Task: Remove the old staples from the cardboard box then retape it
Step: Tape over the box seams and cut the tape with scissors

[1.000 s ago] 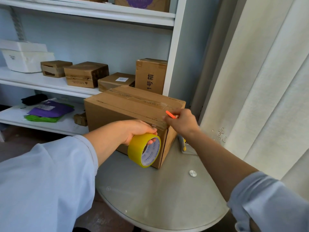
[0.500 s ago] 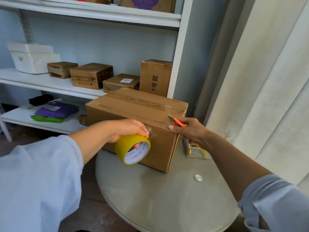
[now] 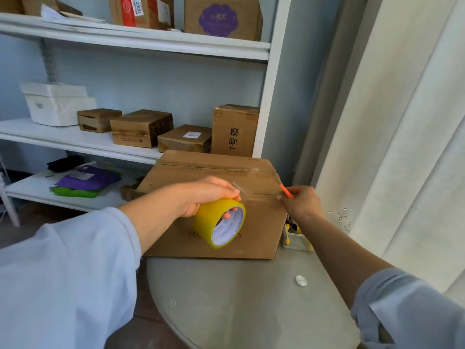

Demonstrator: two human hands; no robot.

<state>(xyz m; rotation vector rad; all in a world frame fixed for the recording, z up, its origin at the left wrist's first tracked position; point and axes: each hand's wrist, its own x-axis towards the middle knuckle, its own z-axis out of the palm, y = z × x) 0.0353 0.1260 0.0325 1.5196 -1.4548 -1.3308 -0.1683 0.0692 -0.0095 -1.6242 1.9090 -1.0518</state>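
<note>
— What has changed in the last second?

— My left hand (image 3: 208, 195) has drawn the yellow tape roll (image 3: 219, 222) leftward, away from the box corner; its fingers curl through the core and the thumb sits on top. A clear strip of tape (image 3: 247, 191) now stretches from the roll across the top front edge of the cardboard box (image 3: 256, 227). My right hand (image 3: 302, 201) has come back up to that edge at the right corner, pinching the orange-handled cutter (image 3: 286, 191), with a fingertip pressing the tape end down.

— So what does that mean for the job?

— I judge the staples are dealt with and I am in the retaping: a strip is laid along the seam, and the next thing is probably to cut it free. Whether the blade touches the tape I cannot tell.

— And the setting?

— On the left, white shelves (image 3: 75, 139) carry small brown cartons (image 3: 141, 128), a white container and purple and green packets. The box stands on the round grey desk (image 3: 251, 298), its back against the shelf post. Just right of it sits a small clear tray (image 3: 295, 239) with yellow-tipped things, then a pale curtain (image 3: 402, 147).
</note>
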